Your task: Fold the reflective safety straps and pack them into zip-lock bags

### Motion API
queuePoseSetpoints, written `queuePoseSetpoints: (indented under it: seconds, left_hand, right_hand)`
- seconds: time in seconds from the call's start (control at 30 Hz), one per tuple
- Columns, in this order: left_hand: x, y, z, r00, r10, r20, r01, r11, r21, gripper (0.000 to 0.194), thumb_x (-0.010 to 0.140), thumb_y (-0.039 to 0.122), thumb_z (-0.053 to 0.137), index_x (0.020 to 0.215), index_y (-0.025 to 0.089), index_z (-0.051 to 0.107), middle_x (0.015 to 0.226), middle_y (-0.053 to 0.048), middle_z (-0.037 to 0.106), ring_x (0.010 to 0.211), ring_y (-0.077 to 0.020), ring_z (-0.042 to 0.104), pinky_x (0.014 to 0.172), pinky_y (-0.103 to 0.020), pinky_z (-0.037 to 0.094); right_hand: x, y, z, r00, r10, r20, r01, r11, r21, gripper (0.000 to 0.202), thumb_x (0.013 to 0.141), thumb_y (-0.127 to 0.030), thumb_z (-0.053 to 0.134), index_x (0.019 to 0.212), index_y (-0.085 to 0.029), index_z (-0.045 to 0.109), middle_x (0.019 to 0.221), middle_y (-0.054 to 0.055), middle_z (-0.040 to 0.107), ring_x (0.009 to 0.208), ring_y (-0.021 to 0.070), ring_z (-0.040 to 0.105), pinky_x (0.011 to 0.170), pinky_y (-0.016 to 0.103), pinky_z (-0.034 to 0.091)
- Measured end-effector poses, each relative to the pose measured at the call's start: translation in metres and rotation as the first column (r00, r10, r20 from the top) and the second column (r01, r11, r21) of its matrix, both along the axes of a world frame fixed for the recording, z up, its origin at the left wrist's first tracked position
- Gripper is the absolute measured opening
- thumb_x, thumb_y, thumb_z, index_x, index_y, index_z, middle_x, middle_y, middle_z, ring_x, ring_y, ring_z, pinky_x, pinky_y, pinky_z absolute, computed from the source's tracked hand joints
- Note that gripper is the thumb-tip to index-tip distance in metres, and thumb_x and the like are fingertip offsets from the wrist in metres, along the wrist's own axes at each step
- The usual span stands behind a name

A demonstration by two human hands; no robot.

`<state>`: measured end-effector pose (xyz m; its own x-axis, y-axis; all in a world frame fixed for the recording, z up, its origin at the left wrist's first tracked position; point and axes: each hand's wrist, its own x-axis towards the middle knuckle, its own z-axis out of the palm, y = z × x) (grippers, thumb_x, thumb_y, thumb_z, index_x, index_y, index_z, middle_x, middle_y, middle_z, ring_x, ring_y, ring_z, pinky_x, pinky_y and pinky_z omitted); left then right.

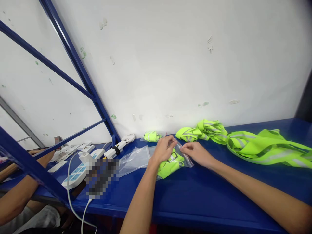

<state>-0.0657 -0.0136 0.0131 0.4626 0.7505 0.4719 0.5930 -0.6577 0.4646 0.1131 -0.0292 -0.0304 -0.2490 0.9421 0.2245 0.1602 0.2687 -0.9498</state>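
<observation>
A clear plastic zip bag (188, 161) lies on the blue table with a folded neon-yellow reflective strap bundle (169, 167) in it. My left hand (162, 150) is closed at the bag's upper edge, above the bundle, with its fingers curled. From the other side, my right hand (197, 154) pinches the bag's edge between thumb and fingers. Part of the bag's opening is hidden behind my left hand. Left of my left wrist lie flat clear bags (138, 157). Another bagged neon-yellow bundle (152, 136) sits behind my left hand.
Loose neon-yellow straps (263, 146) spread along the right and back of the blue table (214, 195). At left are a white handheld fan (128, 138), a power strip (76, 175) with cables, a pixelated patch and a blue metal frame (80, 71). Another person's arm (19, 198) shows beyond the frame.
</observation>
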Motion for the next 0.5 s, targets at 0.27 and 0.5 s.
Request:
queuePoseSetpoints:
  seconds: [0.27, 0.5]
  left_hand:
    - [-0.001, 0.004, -0.006, 0.995, 0.090, -0.043, -0.087, 0.995, 0.047, 0.017, 0.091, 0.027, 0.044, 0.089, 0.019, 0.060, 0.087, -0.003, 0.066, 0.083, -0.0180, 0.059, 0.073, -0.027, 0.043]
    - [0.000, 0.010, -0.012, 0.993, 0.115, -0.019, -0.112, 0.989, 0.100, 0.023, 0.095, 0.030, 0.038, 0.085, 0.020, 0.055, 0.082, -0.002, 0.063, 0.077, -0.0169, 0.057, 0.072, -0.028, 0.041]
  right_hand:
    - [-0.004, -0.005, -0.003, 0.988, -0.043, 0.150, 0.012, 0.980, 0.200, 0.028, 0.087, -0.043, 0.049, 0.072, -0.019, 0.054, 0.063, -0.001, 0.053, 0.057, 0.0145, 0.047, 0.053, 0.026, 0.035]
    - [-0.011, -0.007, -0.016, 0.961, -0.141, 0.238, 0.053, 0.939, 0.341, 0.024, 0.096, -0.040, 0.032, 0.082, -0.024, 0.042, 0.061, -0.005, 0.041, 0.053, 0.0141, 0.039, 0.053, 0.026, 0.030]
